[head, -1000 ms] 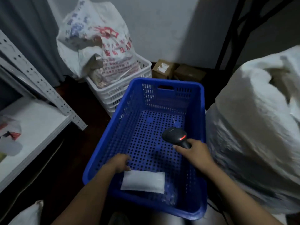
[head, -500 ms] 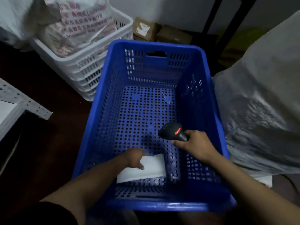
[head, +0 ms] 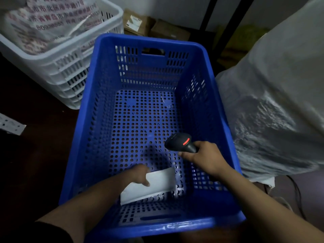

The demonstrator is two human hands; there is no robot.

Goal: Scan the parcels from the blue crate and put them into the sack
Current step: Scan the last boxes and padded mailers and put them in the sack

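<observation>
Your left grip (head: 140, 174) holds the parcel (head: 159, 184) at 6 o'clock in the blue crate (head: 175, 225), right grip (head: 205, 155) clutches the scanner (head: 182, 142), so I'd reckon label up, then zap.

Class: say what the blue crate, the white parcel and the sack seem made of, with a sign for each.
The blue crate looks like rigid moulded plastic, slightly glossy: perforated walls. The white parcel is probably a matte plastic mailer: thin, flat. The sack seems woven plastic: faint sheen, creased folds.

One blue crate (head: 149, 41); one white parcel (head: 157, 183) inside; one barcode scanner (head: 180, 142); one white crate (head: 70, 67), far left, with one printed bag (head: 52, 23); two cardboard boxes (head: 135, 21) (head: 169, 31), far; one sack (head: 271, 102), right.
</observation>
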